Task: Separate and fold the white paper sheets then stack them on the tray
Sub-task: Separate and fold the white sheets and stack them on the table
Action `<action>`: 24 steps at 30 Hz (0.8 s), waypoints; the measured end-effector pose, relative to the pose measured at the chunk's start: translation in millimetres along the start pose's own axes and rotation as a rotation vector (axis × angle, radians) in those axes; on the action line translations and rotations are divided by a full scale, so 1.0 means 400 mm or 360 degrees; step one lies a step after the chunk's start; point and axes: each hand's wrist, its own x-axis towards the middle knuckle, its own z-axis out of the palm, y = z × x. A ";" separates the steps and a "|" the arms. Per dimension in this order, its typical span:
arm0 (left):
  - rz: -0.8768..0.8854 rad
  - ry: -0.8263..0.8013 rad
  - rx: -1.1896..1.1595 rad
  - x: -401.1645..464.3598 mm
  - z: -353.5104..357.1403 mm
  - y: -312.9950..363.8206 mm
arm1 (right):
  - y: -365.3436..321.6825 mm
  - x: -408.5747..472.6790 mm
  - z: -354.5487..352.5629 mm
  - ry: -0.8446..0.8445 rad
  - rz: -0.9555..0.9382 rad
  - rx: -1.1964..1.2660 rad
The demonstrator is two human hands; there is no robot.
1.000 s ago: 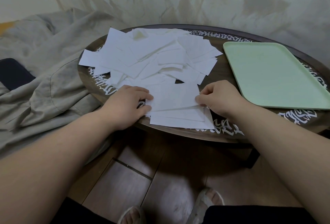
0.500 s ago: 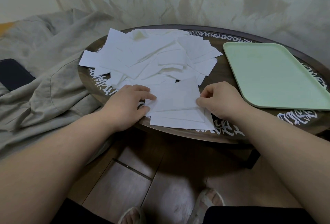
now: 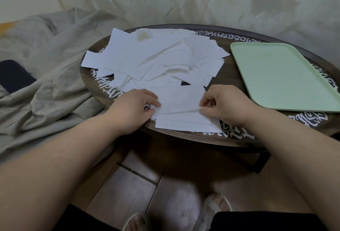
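Round dark counter (image 3: 235, 139) with white lettering around its rim. We see a loose pile of white paper sheets (image 3: 156, 57) spread over its left and middle part, sheets overlapping at many angles; a few edges hang past the far-left rim.

At the near edge of the counter lies 1 sheet (image 3: 179, 100) on top of at least 2 more sheets (image 3: 185, 125), offset so their near edges show below it. The top sheet touches the near fringe of the pile.

Left hand (image 3: 137, 107): fingers curled, thumb and forefinger pinching the left edge of the top sheet. Grip closed on the paper.

Right hand (image 3: 225, 105): fingers curled, thumb and forefinger pinching the right edge of the same sheet, where a raised crease runs across toward the left hand. Grip closed on the paper.

Pale green tray (image 3: 287, 78) sits on the right side of the counter, just right of the right hand, apart from the pile. No sheets on it.

Left of the counter we note a rumpled grey cloth (image 3: 42, 83) and a dark flat object (image 3: 13, 75) partly under it. Below: wood floor (image 3: 128, 181), and the person's feet in light sandals (image 3: 215, 206).
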 end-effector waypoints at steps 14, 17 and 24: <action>-0.0092 0.0059 -0.0045 -0.003 0.001 0.023 | -0.003 -0.009 -0.014 0.0221 0.0097 0.0235; -0.0128 0.0125 -0.0069 -0.001 0.000 0.018 | 0.004 -0.008 -0.008 0.0109 0.0225 0.0247; -0.0378 0.0164 -0.0348 0.002 -0.011 0.011 | 0.006 -0.003 -0.017 0.0129 0.0417 0.0318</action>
